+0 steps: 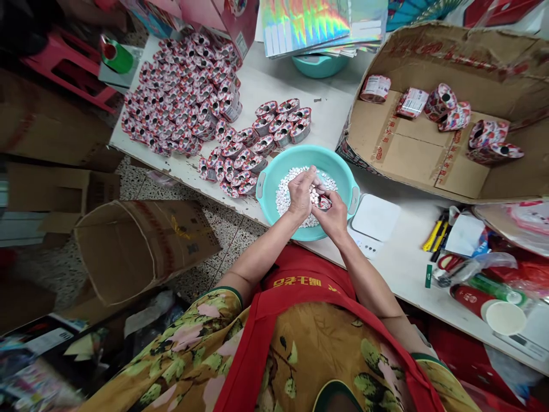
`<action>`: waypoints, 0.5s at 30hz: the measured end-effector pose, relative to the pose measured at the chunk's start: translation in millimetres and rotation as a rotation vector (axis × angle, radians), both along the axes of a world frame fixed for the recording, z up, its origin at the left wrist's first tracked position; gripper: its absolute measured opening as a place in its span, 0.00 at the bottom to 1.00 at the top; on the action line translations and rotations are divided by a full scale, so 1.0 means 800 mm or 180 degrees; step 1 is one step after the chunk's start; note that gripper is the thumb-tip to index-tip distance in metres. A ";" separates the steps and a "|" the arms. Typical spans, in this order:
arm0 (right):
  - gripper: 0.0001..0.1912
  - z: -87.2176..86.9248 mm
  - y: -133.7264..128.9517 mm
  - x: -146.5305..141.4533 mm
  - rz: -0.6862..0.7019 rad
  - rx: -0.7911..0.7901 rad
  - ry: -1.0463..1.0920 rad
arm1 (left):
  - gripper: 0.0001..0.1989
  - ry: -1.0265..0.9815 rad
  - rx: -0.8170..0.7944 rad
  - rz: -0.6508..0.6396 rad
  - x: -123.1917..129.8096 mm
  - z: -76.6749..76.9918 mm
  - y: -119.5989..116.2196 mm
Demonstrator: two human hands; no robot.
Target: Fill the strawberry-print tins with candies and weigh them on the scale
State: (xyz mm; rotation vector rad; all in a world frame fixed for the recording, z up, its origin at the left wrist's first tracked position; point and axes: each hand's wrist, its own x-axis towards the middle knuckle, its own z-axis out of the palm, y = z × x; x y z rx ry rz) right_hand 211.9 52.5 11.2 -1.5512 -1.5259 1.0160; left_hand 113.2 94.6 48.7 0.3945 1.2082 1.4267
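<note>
A turquoise basin [268, 203] with two side handles sits at the table's front edge, and small white pellets [283, 197] lie in it. Both of my hands are over the basin. Cupped fingers of my left hand [301, 193] hold a bunch of the white pellets. My right hand [333, 218] grips a small red-and-white printed container [325, 202], close against the left fingers. Much of that container is hidden by the hands. Similar oval containers [266, 144] with dark openings on top stand just left of the basin.
A large mass of the same containers [184, 91] covers the table's left part. On the right, an open cardboard box [412, 149] holds several. A white scale [377, 217] sits beside the basin; yellow cutters [435, 234] lie farther right. An open carton [146, 252] stands on the floor.
</note>
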 end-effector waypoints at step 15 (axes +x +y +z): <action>0.19 0.000 -0.002 -0.004 0.0002 0.0092 0.0284 | 0.13 -0.0108 0.0003 -0.0041 -0.005 0.011 -0.007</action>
